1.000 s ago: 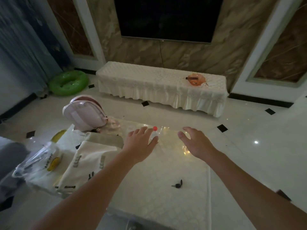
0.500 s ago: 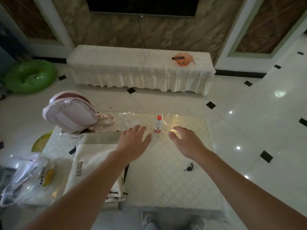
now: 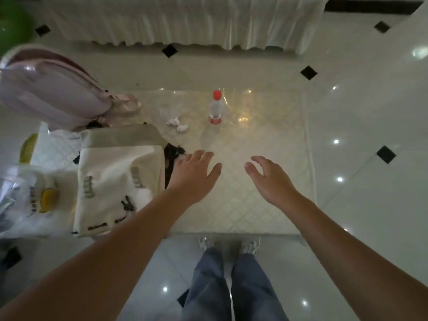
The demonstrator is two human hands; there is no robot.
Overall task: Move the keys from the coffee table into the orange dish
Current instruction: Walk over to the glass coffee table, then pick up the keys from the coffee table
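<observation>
The white quilted coffee table (image 3: 234, 205) lies right below me. Both of my hands hover over its near half, fingers spread and holding nothing. My left hand (image 3: 192, 177) is beside the edge of a cream bag. My right hand (image 3: 271, 184) is palm down with curled fingers toward the table's right side. No keys show anywhere on the table; the right hand and forearm hide part of the top. The orange dish is outside the view.
A clear bottle with a red cap (image 3: 215, 107) stands at the table's far middle, crumpled tissues (image 3: 176, 123) to its left. A pink backpack (image 3: 51, 89), a cream tote bag (image 3: 115, 181) and a plastic bag (image 3: 27, 200) fill the left. A white-skirted bench (image 3: 185, 19) runs behind.
The view has tilted down and come closer to the table. The bench top with the orange dish has left the frame. The keys, seen earlier near my right wrist, are now hidden.
</observation>
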